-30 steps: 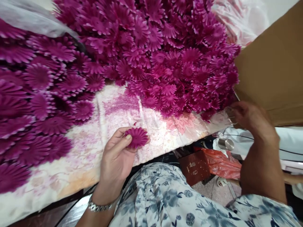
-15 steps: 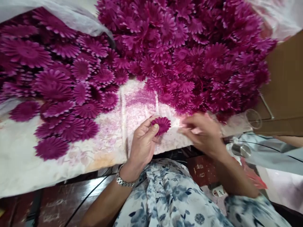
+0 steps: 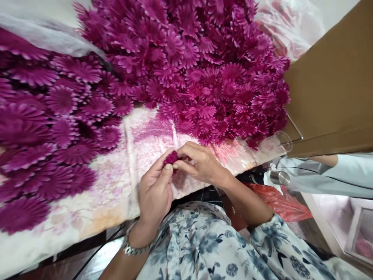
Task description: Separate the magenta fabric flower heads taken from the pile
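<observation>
A small magenta artificial flower (image 3: pixel 170 158) is pinched between the thumb and fingers of my left hand (image 3: pixel 156 186), above the front of the cloth-covered table. My right hand (image 3: pixel 201 162) meets it from the right, its thumb and fingertips closed on the flower's edge. The fingers cover much of the flower, and its petals look bunched together. Beyond my hands rises a big heap of magenta artificial flowers (image 3: pixel 186 74). Flat stacks of wider flower pieces (image 3: pixel 62 100) spread over the left of the table.
A stained pale cloth (image 3: pixel 110 202) covers the table. White plastic (image 3: pixel 52 33) lies over the left stacks. To the right stand a cardboard box (image 3: pixel 329 85) and a clear ring-shaped rim (image 3: pixel 283 140). A red plastic bag (image 3: pixel 282 204) hangs below. Another person's sleeve (image 3: pixel 344 175) shows at right.
My right hand has come left from beside the heap and taken hold of the flower in my left hand. The flower's petals went from spread to bunched. The view has shifted right.
</observation>
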Tool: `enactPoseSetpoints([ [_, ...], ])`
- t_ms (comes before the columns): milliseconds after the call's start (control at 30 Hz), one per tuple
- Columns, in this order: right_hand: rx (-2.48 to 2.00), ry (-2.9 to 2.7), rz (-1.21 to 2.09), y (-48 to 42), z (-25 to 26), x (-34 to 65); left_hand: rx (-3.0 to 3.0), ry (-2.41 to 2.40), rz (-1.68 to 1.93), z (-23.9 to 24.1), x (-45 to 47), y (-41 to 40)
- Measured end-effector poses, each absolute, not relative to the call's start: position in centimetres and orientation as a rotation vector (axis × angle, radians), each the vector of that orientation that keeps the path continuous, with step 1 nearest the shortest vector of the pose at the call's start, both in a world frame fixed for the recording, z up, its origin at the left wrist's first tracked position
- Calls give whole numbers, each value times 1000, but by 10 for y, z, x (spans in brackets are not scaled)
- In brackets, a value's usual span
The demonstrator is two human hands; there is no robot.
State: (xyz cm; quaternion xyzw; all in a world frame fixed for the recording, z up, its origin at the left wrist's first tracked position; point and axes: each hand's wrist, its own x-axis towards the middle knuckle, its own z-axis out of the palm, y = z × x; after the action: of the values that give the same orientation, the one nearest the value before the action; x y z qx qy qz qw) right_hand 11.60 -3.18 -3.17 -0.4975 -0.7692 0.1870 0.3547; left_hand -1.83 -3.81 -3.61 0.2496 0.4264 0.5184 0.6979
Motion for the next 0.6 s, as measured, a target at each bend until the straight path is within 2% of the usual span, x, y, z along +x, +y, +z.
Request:
enactPoseSetpoints([
  [300,-1239,-2017,249,-36,-40,102,405,848,1147,-37,-24,-47],
  [467,-1274,-1915,280,-37,-33,100,310,854,1185,-37,-34,-46],
  [600,-1394,-1832,-149,-22,-17,123,299,915,1228,-39,-47,-44],
])
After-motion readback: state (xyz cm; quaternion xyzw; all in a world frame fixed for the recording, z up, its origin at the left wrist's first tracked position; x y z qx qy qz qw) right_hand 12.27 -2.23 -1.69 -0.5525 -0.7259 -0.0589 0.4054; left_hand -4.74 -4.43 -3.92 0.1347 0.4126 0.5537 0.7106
